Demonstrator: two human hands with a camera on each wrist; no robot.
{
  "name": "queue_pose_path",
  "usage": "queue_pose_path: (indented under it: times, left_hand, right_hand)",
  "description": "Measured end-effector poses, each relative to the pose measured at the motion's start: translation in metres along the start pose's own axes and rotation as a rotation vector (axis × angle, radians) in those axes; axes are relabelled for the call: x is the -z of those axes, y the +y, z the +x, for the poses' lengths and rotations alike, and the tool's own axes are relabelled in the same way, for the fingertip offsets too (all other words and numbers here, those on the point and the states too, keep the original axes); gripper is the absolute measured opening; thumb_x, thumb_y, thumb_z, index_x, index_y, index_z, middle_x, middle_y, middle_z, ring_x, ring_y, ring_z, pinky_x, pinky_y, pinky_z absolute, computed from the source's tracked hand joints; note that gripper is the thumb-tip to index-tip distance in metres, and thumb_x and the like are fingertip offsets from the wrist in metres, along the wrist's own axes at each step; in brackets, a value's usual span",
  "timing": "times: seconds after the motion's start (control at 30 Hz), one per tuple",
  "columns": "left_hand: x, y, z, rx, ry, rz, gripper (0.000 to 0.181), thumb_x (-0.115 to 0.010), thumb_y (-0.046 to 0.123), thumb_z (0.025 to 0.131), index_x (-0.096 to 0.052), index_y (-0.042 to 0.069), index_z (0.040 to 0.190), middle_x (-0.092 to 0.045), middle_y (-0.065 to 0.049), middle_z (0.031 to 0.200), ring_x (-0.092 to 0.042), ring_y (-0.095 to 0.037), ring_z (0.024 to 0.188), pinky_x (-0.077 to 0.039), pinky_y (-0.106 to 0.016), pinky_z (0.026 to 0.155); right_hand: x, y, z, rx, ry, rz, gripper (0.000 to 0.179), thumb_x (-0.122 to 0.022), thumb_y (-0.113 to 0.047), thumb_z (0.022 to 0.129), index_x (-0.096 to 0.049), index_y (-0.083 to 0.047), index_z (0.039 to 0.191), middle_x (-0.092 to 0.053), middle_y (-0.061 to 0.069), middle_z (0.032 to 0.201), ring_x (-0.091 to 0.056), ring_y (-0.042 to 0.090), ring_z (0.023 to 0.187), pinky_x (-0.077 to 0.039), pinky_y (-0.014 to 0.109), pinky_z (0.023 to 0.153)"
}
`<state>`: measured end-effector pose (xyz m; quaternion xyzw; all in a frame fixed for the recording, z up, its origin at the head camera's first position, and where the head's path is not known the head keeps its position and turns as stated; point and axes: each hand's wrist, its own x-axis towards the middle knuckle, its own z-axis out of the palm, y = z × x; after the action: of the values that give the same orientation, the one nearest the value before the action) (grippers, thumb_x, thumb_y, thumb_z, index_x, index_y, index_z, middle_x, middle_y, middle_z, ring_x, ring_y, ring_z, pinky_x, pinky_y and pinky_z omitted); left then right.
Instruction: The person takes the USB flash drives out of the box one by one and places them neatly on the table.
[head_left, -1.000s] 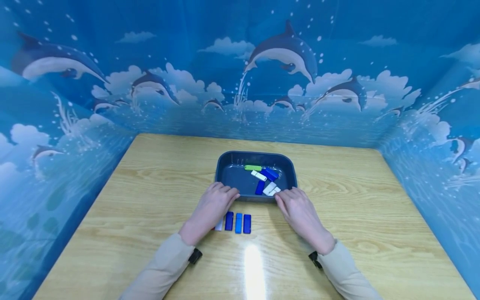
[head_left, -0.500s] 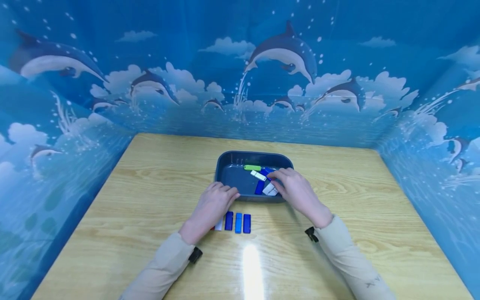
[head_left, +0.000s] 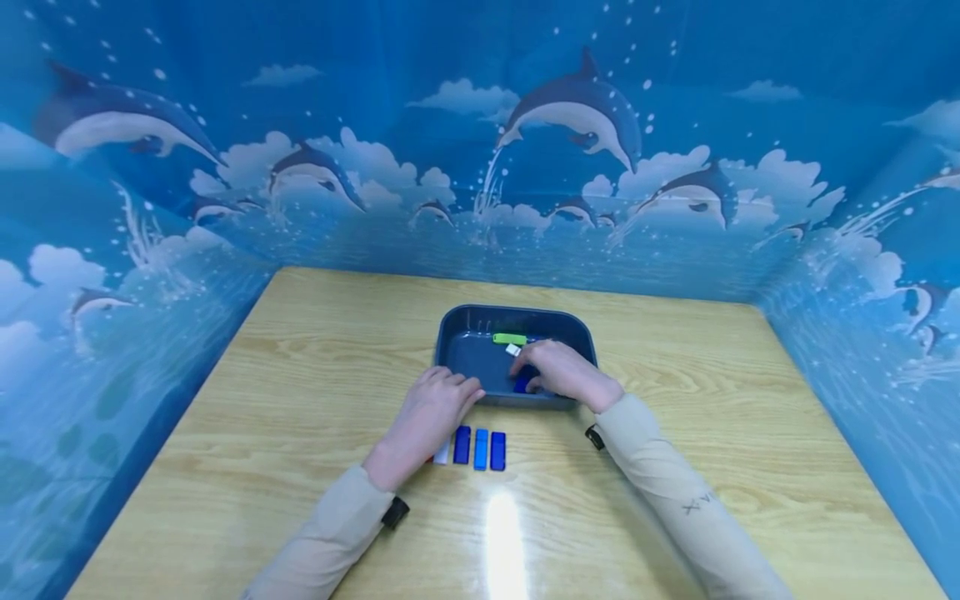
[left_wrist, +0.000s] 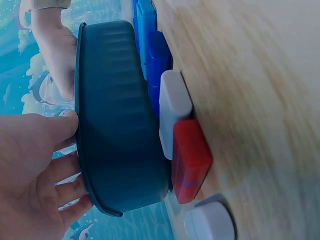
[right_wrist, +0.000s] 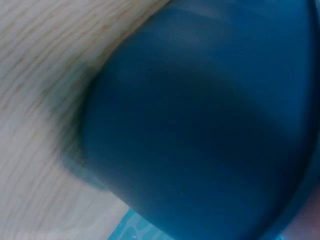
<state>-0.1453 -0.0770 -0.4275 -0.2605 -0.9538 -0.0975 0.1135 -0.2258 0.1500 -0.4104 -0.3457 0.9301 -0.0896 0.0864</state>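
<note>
The left hand (head_left: 429,408) pinches the near rim of the tray (head_left: 525,401), probably to steady it, while the right hand (head_left: 558,369) bends its fingers over a dark blue stick (head_left: 521,385) inside, grip impossible to tell, and 3 blue sticks (head_left: 480,450) lie lined up on the counter (head_left: 675,375).

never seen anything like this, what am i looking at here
No machine here, only a person. The left hand holds the near rim of a dark blue tray; the right hand reaches inside, and I can't tell whether it pinches anything. The wide picture is from a head camera, the other two from wrist cameras, the right one blurred and mostly showing the tray's outside. Inside show a lime-green stick, a white stick and a dark blue stick, seemingly USB drives. On the wooden table in front runs a row including a red stick, a pale stick and a light blue stick.
</note>
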Motion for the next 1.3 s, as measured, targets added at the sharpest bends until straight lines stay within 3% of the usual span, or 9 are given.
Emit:
queue_pose_path:
  times: [0.2,0.33,0.5,0.7,0.8,1.07,1.3]
  left_hand:
    - [-0.001,0.001,0.0,-0.008,0.007,-0.001,0.021,-0.057,0.032,0.105,-0.073,0.018,0.108,-0.077,0.002,0.103,-0.069,-0.018,0.098,-0.048,-0.043,0.107]
    - [0.0,0.001,0.0,-0.023,0.021,-0.001,0.02,-0.057,0.03,0.105,-0.073,0.017,0.106,-0.077,0.001,0.102,-0.069,-0.018,0.097,-0.049,-0.043,0.106]
    - [0.0,0.002,0.0,-0.01,0.011,-0.014,0.022,-0.056,0.031,0.106,-0.074,0.018,0.106,-0.077,0.002,0.102,-0.069,-0.018,0.098,-0.049,-0.043,0.107]
    - [0.001,0.003,0.001,0.011,-0.031,0.014,0.025,-0.053,0.033,0.107,-0.073,0.019,0.111,-0.076,0.002,0.106,-0.068,-0.017,0.102,-0.047,-0.043,0.109]
    - [0.0,0.003,0.001,0.013,-0.043,0.022,0.025,-0.053,0.034,0.107,-0.073,0.019,0.112,-0.076,0.002,0.107,-0.068,-0.017,0.102,-0.047,-0.043,0.109]
    - [0.0,0.003,0.002,0.039,-0.048,-0.019,0.024,-0.055,0.033,0.106,-0.073,0.019,0.112,-0.076,0.002,0.107,-0.068,-0.018,0.102,-0.046,-0.044,0.11]
    - [0.001,0.003,0.002,0.055,-0.045,-0.035,0.023,-0.056,0.033,0.106,-0.073,0.019,0.111,-0.076,0.002,0.106,-0.068,-0.017,0.101,-0.046,-0.044,0.11]
  right_hand:
    - [-0.004,0.003,0.002,0.006,0.019,-0.038,0.018,-0.083,-0.013,0.084,-0.079,-0.013,0.101,-0.075,0.002,0.105,-0.067,0.023,0.104,-0.055,0.041,0.096]
    - [-0.007,0.004,0.002,-0.02,0.056,-0.039,0.013,-0.083,-0.014,0.085,-0.076,-0.013,0.095,-0.072,0.0,0.097,-0.067,0.019,0.094,-0.057,0.037,0.085]
    - [-0.013,0.008,0.001,-0.049,0.108,0.035,0.014,-0.082,-0.013,0.086,-0.072,-0.016,0.096,-0.07,-0.005,0.09,-0.065,0.011,0.082,-0.057,0.032,0.073]
    - [-0.012,0.009,-0.009,-0.033,0.244,0.083,0.022,-0.077,-0.011,0.091,-0.075,-0.02,0.111,-0.069,-0.003,0.096,-0.066,0.012,0.082,-0.056,0.03,0.066]
    - [-0.011,0.007,-0.017,-0.015,0.338,0.116,0.022,-0.076,-0.01,0.091,-0.075,-0.02,0.111,-0.067,-0.002,0.095,-0.064,0.012,0.077,-0.054,0.03,0.064]
    - [-0.003,-0.009,-0.041,-0.046,0.534,0.259,0.029,-0.077,-0.004,0.089,-0.072,-0.015,0.115,-0.066,0.001,0.093,-0.066,0.015,0.082,-0.058,0.03,0.068]
    - [-0.001,-0.033,-0.067,-0.192,0.51,0.6,0.035,-0.075,-0.006,0.092,-0.069,-0.015,0.125,-0.069,0.006,0.107,-0.068,0.02,0.091,-0.062,0.027,0.074]
